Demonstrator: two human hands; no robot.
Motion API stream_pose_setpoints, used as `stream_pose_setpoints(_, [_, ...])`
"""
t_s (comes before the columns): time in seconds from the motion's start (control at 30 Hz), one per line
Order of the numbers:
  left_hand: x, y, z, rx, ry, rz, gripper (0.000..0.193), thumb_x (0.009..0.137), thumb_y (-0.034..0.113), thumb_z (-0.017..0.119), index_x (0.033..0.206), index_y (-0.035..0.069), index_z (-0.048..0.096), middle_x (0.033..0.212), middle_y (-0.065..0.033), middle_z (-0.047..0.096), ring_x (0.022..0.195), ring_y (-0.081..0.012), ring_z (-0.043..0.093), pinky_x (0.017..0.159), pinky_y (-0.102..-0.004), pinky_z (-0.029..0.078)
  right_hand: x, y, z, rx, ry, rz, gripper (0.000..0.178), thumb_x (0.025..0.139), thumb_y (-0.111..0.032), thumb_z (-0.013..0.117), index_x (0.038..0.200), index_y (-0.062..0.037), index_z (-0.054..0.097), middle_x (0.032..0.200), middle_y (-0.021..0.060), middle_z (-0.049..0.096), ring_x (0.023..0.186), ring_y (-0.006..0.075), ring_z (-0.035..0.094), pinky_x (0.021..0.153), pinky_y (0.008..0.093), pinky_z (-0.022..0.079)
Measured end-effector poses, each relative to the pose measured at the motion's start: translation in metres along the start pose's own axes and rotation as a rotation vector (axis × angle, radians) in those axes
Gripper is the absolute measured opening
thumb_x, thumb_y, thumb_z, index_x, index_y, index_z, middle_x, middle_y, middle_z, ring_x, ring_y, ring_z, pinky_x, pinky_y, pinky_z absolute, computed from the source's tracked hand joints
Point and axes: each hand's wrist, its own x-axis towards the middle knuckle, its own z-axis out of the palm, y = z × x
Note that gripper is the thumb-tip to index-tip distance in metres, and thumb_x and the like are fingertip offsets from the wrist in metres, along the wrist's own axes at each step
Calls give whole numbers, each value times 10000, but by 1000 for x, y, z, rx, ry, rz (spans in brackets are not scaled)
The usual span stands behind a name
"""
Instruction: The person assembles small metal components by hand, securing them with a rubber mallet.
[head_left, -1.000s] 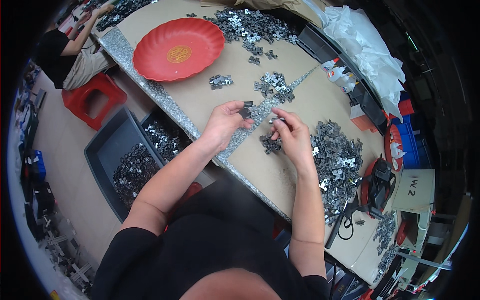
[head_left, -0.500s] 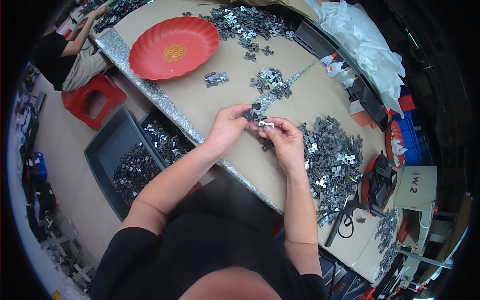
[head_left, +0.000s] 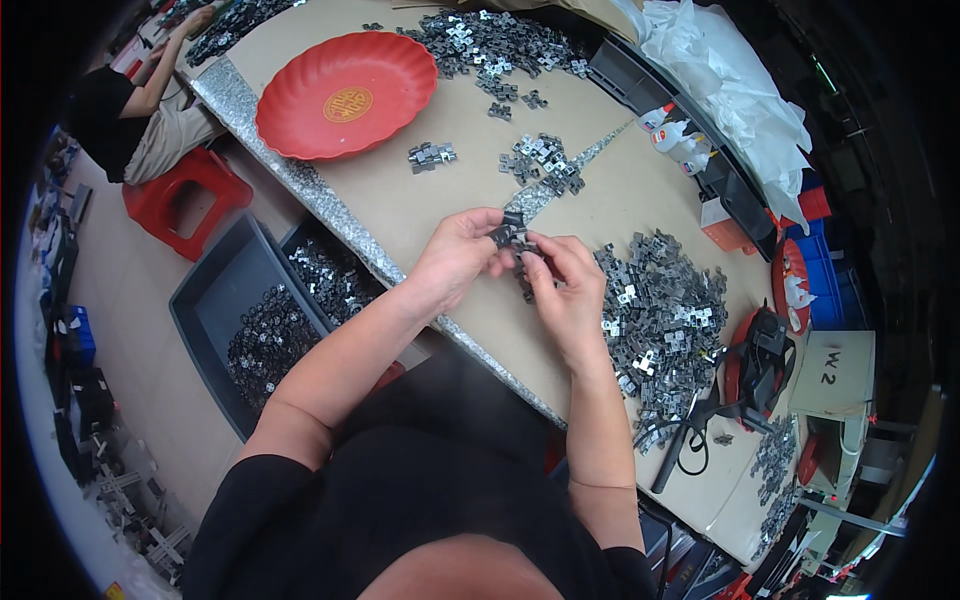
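Above the table's near edge my two hands meet, fingertips almost touching. My left hand (head_left: pixel 462 254) is closed on a few small dark metal clips (head_left: pixel 508 232), with black covers showing on its fingertips. My right hand (head_left: pixel 568 290) pinches a small metal piece against them; the fingers hide most of it. Right of my right hand spreads a big heap of metal clips (head_left: pixel 665 320). Beyond my hands lies a smaller pile of clips (head_left: pixel 542 162), and a short row of joined clips (head_left: pixel 432 157) rests to its left.
A red scalloped tray (head_left: pixel 400 90) sits at the far left of the table. Grey bins (head_left: pixel 215 300) of parts stand below the table edge at left. White glue bottles (head_left: pixel 682 145) and a black tool (head_left: pixel 680 452) are at right. Another person (head_left: pixel 130 110) sits at far left.
My right fingers have moved in against the clips in my left hand. The bright metal piece seen between my right fingertips earlier is now mostly hidden.
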Motion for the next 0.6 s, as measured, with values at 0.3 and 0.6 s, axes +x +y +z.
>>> stream_pose_setpoints(0.3, [-4,5,-6,-166,-128,-11,193,823,-19,411,956,-43,549,869,-64,567,745,-81,494,646,-213,415,-1,-3,7,335,-87,147,219,803,25,556,1021,13,574,857,65,565,703,119,588,594,213,488])
stream_pose_setpoints(0.6, [0,14,-9,65,11,15,228,755,-73,424,928,-51,570,831,-69,593,669,-93,521,590,-216,424,0,-4,5,607,43,464,221,800,12,583,1006,52,511,831,83,590,710,102,594,621,202,508])
